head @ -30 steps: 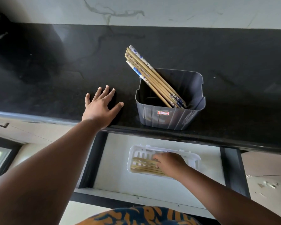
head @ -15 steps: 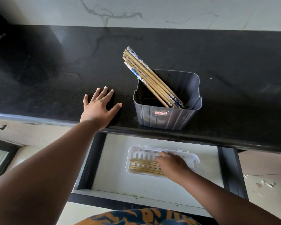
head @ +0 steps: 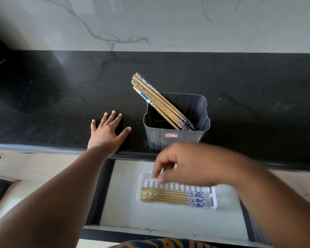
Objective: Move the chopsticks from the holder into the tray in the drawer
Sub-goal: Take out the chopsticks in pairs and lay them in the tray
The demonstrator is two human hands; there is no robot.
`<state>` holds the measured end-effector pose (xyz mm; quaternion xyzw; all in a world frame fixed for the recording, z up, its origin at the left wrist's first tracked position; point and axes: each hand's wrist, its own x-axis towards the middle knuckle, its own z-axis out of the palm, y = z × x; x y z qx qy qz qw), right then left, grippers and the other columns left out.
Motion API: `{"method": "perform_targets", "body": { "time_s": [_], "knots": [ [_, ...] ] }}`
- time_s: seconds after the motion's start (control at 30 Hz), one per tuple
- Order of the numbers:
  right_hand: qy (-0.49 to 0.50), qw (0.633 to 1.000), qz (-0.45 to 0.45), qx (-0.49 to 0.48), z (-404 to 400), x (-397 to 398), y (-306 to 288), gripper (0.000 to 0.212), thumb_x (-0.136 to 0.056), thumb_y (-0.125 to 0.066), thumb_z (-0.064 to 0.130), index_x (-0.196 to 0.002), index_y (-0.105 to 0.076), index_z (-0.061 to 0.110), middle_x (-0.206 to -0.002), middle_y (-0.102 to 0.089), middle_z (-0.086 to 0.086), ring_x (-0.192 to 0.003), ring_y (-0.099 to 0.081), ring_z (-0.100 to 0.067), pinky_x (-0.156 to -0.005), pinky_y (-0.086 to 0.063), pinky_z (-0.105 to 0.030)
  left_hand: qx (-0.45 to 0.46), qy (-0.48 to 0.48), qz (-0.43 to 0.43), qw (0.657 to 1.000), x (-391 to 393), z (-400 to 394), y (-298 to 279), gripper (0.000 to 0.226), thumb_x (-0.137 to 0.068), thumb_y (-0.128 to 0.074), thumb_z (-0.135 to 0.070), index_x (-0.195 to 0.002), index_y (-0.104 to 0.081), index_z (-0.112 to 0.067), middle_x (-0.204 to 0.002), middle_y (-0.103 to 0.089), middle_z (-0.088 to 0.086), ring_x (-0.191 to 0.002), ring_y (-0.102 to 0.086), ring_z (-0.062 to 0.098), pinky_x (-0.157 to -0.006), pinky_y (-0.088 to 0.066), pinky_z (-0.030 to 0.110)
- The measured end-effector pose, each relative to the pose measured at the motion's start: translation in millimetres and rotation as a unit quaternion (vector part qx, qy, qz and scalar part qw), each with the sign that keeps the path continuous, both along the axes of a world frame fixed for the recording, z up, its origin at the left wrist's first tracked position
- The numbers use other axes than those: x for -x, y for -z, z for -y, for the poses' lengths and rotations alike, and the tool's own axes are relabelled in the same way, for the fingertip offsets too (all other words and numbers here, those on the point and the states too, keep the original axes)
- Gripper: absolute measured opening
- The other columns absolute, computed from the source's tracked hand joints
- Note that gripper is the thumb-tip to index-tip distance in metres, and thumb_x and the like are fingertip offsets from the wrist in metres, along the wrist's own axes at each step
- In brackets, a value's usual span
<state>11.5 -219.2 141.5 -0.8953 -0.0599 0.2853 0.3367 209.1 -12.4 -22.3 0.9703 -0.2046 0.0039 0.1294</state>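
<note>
Cabinet front (head: 16, 165): pale panels at the left edge of the frame, below the counter lip, with a dark handle just showing at the far left.
Counter (head: 61, 97): black speckled stone across the middle of the frame; a pale veined wall fills the top.
Left hand (head: 106, 133): centre-left of the frame, flat on the counter near its front edge, palm down, fingers straight and spread, thumb pointing toward the holder. It holds nothing.
Drawer (head: 125, 208): pulled open under the counter edge, lower centre of the frame, with a white floor and dark side rails.
Tray (head: 213, 203): white slotted plastic, lying on the drawer floor right of its centre.
Chopsticks in the tray (head: 168, 196): a row of them lying flat and side by side, plain bamboo ends to the left, blue-and-white patterned ends to the right.
Chopsticks in the holder (head: 157, 99): a bundle leaning toward the upper left, patterned tops sticking out past the rim, lower ends in the right near corner.
Holder (head: 197, 140): a grey square bin standing upright on the counter just right of centre, a small red label on its near wall.
Right hand (head: 184, 163): blurred, above the tray's far edge and in front of the holder's base, fingers curled downward with tips close together. Whether it pinches anything cannot be told.
</note>
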Motion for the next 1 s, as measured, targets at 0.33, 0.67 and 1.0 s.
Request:
{"method": "perform_targets", "body": {
  "time_s": [0.33,0.67,1.0],
  "knots": [
    [0.230,0.921,0.268,0.166,6.8,-81.4,-6.8,0.030,-0.079,-0.073,0.045,-0.099,-0.066,0.024,-0.093,-0.067,0.006,-0.082,-0.063,-0.016,-0.070,-0.054,-0.034,0.002,-0.007,-0.008,1.000,1.4,2.1,-2.1,0.081,-0.082,-0.026,-0.075,-0.150,-0.030,-0.032,-0.162,-0.016,-0.008,-0.150,-0.004,0.013,-0.119,0.003,0.049],
    [0.238,0.897,0.259,0.269,-5.6,-102.1,12.8,0.021,-0.095,-0.055,0.026,-0.112,-0.057,0.012,-0.095,-0.066,-0.005,-0.070,-0.055,-0.022,-0.052,-0.043,-0.031,0.002,-0.008,-0.011,1.000,0.2,0.9,-0.5,0.082,-0.081,-0.022,-0.077,-0.151,-0.026,-0.035,-0.162,-0.012,-0.011,-0.150,0.001,0.011,-0.118,0.007,0.048],
    [0.285,0.881,0.353,0.133,21.5,-83.1,3.3,0.022,-0.089,-0.064,0.032,-0.071,-0.060,0.019,-0.059,-0.060,0.008,-0.043,-0.051,-0.006,-0.036,-0.030,-0.018,-0.003,-0.010,-0.015,1.000,1.2,0.9,-1.9,0.083,-0.080,-0.021,-0.077,-0.152,-0.024,-0.035,-0.162,-0.010,-0.012,-0.150,0.003,0.010,-0.118,0.008,0.048]
  ]
}}
